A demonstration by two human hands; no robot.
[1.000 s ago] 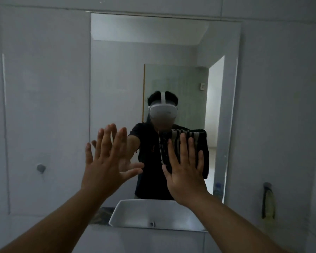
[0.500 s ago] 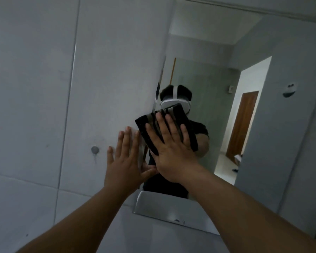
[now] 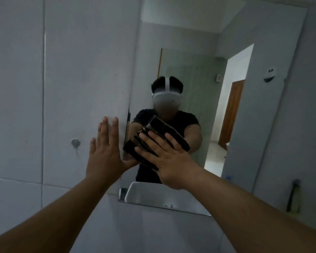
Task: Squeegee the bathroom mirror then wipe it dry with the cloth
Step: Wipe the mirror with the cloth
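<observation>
right hand: fingers straight, pressing the dark folded cloth flat against the mirror near its left edge;
left hand: flat on the wall tile, thumb reaching the mirror edge

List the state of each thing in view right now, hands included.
left hand: open, flat on the wall tile beside the mirror's left edge
right hand: open, fingers spread, pressing the cloth to the glass
cloth: dark, folded, flat against the mirror
mirror: mounted on the wall, cloth at its lower left
</observation>
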